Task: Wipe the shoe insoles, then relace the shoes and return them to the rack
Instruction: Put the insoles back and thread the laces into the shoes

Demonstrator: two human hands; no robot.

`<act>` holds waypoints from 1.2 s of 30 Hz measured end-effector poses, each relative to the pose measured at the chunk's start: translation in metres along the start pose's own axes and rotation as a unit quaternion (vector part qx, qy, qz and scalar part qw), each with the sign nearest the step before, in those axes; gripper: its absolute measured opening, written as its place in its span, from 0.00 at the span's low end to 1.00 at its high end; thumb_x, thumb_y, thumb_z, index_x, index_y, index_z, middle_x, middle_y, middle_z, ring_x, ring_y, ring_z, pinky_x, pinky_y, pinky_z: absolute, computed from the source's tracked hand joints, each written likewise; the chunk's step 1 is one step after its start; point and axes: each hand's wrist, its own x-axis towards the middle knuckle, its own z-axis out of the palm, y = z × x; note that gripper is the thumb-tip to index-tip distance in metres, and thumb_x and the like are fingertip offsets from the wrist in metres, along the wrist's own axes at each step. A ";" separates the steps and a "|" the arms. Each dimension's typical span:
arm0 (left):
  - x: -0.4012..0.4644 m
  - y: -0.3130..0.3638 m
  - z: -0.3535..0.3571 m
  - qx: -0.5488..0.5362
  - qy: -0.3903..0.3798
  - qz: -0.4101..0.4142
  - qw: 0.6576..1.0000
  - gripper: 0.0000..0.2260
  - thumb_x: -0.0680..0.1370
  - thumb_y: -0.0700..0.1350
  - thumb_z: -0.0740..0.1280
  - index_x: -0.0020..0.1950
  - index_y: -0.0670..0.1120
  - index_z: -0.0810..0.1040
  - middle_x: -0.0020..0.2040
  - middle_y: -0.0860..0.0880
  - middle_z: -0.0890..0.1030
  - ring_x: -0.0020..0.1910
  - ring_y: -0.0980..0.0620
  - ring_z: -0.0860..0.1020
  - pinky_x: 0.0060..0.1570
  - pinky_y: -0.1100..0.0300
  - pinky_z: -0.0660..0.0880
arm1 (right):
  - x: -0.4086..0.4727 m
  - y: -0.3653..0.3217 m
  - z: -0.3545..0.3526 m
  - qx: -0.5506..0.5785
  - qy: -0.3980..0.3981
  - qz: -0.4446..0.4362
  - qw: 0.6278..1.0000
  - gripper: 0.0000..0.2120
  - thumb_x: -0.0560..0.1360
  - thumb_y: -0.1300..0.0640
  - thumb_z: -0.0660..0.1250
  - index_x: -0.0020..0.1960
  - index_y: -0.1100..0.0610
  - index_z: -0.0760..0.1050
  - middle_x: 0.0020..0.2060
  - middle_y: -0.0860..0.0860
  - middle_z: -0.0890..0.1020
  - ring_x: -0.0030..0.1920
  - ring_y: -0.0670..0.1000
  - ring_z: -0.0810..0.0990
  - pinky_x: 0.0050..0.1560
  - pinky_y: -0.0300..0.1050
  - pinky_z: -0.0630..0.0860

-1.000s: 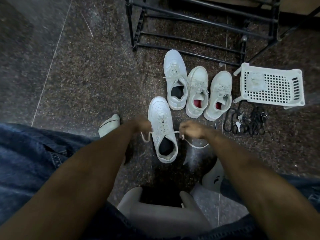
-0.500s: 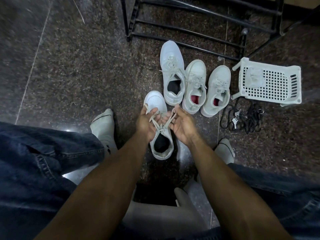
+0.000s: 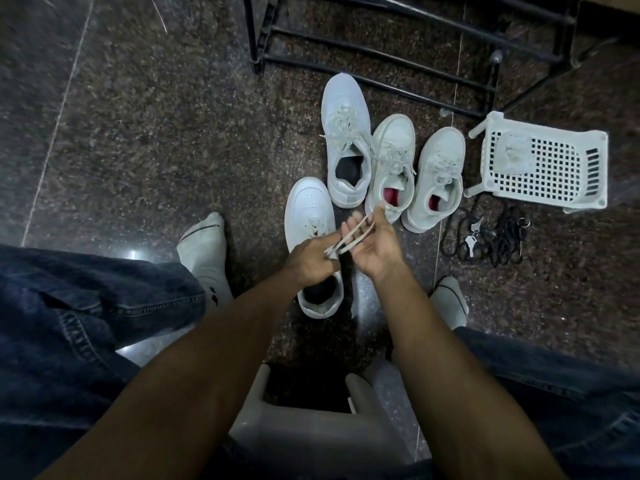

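A: Sitting low, working over near white shoe [image 3: 309, 216] on dark floor [image 3: 138, 133], toe pointing far. Left hand [image 3: 309, 260] pinching lace [image 3: 349, 237] down near the eyelets, fingers curled tight on it. Right hand [image 3: 372, 242] turned palm up, lace strands draped across the fingers, thumb bearing on them at the far end.

B: Noting right hand as gripping, then?

A: Holding, yes, though loosely; fingers only part curled. Both hands almost touching, just right of the shoe's tongue.

B: Handling of the lace?

A: Judging it flat, soft, very light, limp under its own weight. Likely slipping through a slack grip, so pinching close to the tip for threading, and close to the eyelet for pulling snug. Shoe itself looking light, stiff at sole, soft at collar; gripping best at the heel or collar for carrying.

B: Remaining items?

A: Three more white shoes [image 3: 393, 161] standing side by side, farther off and to the right, laces looking already in. Black rack [image 3: 381, 57] standing beyond them, lower bars bare. White basket [image 3: 547, 168] lying at far right, dark cords with keys [image 3: 485, 237] just near of it.

B: Stage?

A: Judging relacing of the last shoe under way; return to rack not yet begun.
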 end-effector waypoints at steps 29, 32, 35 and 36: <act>0.006 0.002 -0.011 -0.254 -0.006 -0.133 0.958 0.10 0.80 0.45 0.60 0.46 0.44 0.79 0.41 0.45 0.81 0.33 0.51 0.76 0.33 0.60 0.72 | -0.010 -0.005 -0.014 -0.577 -0.137 -0.146 0.792 0.07 0.76 0.74 0.62 0.54 0.73 0.76 0.38 0.54 0.79 0.29 0.37 0.80 0.31 0.28 0.73; 0.006 0.001 -0.012 -0.302 0.002 -0.144 0.942 0.13 0.79 0.43 0.60 0.41 0.43 0.82 0.42 0.44 0.83 0.29 0.52 0.74 0.30 0.61 0.72 | -0.003 -0.007 -0.015 -0.615 -0.107 -0.187 0.759 0.04 0.75 0.72 0.65 0.46 0.69 0.79 0.32 0.51 0.81 0.28 0.40 0.77 0.33 0.33 0.74; 0.004 -0.002 -0.014 -0.378 0.040 -0.160 0.911 0.12 0.78 0.40 0.62 0.39 0.39 0.81 0.36 0.40 0.79 0.27 0.49 0.72 0.26 0.62 0.70 | -0.003 -0.011 -0.021 -0.605 -0.079 -0.143 0.779 0.07 0.76 0.72 0.63 0.45 0.65 0.79 0.31 0.53 0.80 0.27 0.46 0.75 0.32 0.39 0.76; 0.003 -0.003 -0.013 -0.384 0.047 -0.158 0.908 0.10 0.77 0.39 0.63 0.40 0.38 0.81 0.34 0.40 0.77 0.27 0.48 0.72 0.25 0.62 0.69 | -0.006 -0.013 -0.023 -0.609 -0.080 -0.116 0.781 0.08 0.76 0.72 0.62 0.45 0.64 0.79 0.31 0.54 0.80 0.27 0.47 0.75 0.31 0.40 0.76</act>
